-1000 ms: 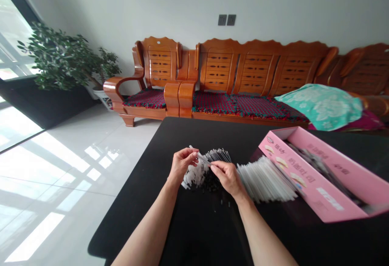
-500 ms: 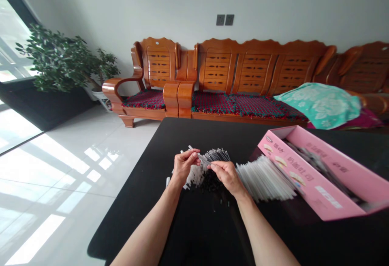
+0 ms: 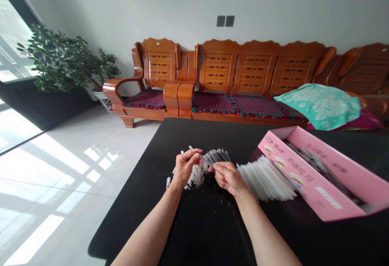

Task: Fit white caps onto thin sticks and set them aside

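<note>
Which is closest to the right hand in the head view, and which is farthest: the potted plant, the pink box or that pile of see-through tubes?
From the right hand:
1. See-through tubes: just to its right.
2. Pink box: farther right, past the tubes.
3. Potted plant: far off, back left.

On my feed, the left hand (image 3: 184,167) has edged toward the right hand (image 3: 230,177), leaving less of the pale tube (image 3: 207,160) showing between their fingertips. The right hand's lower fingers now curl further under. I also see a white piece (image 3: 168,183) beside the left wrist, hidden a second ago.
</note>
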The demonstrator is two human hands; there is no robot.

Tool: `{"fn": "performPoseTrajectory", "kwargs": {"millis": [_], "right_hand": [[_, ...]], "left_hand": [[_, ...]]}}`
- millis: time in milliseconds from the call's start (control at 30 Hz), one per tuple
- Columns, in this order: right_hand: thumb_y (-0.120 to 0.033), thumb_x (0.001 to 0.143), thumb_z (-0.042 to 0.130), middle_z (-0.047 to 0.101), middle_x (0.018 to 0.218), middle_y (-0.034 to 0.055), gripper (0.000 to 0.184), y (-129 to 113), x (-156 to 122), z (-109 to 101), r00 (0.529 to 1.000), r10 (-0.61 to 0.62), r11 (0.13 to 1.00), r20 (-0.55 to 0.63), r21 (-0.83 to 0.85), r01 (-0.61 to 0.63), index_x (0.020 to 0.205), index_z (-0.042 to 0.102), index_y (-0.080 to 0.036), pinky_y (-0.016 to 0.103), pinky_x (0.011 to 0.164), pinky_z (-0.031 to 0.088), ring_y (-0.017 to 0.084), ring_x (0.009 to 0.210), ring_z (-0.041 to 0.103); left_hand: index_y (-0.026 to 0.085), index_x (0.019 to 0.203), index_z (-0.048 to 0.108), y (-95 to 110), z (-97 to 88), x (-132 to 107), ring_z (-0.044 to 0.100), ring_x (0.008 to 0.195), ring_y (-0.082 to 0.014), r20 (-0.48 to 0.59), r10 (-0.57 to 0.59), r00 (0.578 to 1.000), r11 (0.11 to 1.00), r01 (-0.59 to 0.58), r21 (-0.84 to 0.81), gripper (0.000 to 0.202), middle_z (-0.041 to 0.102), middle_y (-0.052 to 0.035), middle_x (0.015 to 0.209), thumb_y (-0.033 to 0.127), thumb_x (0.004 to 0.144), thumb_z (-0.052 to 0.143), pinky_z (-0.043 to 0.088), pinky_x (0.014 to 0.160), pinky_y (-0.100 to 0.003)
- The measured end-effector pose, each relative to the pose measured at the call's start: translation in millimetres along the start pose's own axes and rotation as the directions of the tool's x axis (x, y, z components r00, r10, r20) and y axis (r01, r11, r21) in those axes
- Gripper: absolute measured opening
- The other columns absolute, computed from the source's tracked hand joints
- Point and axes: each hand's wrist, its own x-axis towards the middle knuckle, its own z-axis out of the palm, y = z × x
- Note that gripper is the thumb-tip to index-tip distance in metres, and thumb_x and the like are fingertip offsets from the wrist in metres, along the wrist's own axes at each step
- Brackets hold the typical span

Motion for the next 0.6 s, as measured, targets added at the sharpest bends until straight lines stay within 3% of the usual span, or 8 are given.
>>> {"fn": "performPoseTrajectory", "kwargs": {"millis": [233,600], "right_hand": [[-0.039,0.083,0.067,0.026,0.041,-0.0134,0.027,2.1,1.5,-5.4,0.995,0.081,0.992,0.053,0.093,-0.086,0.081,0.066,-0.012,0.016,0.029,0.015,0.002,0.031,0.017],[-0.042,0.085,0.064,0.028,0.040,-0.0133,0.030,2.0,2.0,-2.7,0.995,0.076,0.995,0.068,0.053,-0.080,0.081,0.065,-0.012,0.016,0.029,0.016,0.002,0.029,0.020]], "left_hand": [[0.013,0.094,0.076,-2.8,-0.4,0.2,0.065,0.059,-0.0152,0.015,0.027,1.000,0.999,-0.028,0.040,0.032,0.068,-0.0037,0.067,0.040,0.076,0.075,0.056,0.062,-0.028],[0.013,0.100,0.074,-7.9,-2.8,0.0,0.066,0.060,-0.0162,0.033,0.016,0.999,0.999,-0.017,0.047,0.036,0.070,-0.0044,0.068,0.042,0.078,0.073,0.056,0.063,-0.029]]}}
